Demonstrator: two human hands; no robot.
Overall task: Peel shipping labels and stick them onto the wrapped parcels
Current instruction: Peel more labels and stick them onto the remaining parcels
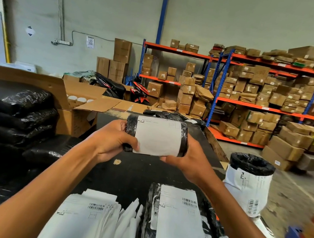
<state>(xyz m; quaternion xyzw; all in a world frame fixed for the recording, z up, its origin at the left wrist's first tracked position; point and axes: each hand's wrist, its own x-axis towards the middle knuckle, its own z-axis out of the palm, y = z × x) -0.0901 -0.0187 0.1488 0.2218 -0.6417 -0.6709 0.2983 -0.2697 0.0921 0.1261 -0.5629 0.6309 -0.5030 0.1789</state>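
A warehouse with orange-and-blue racks (252,107) of cartons lies beyond a black table (131,175). Above it, the left hand (110,140) and right hand (190,162) clamp the ends of a black parcel (156,136), fingers curled around it, its white label (157,138) facing up. One labelled parcel (176,224) lies near, beside a stack of labels (88,219); another (249,181) stands right.

Orange-and-blue racks (256,106) along the far wall were crammed with brown cartons (255,85), and more cartons stood stacked on the floor (289,196) beside them. An open cardboard box (79,97) sat behind the black table (137,177), holding white rolls (79,99). A motorbike (116,88) stood by the grey wall (105,13).
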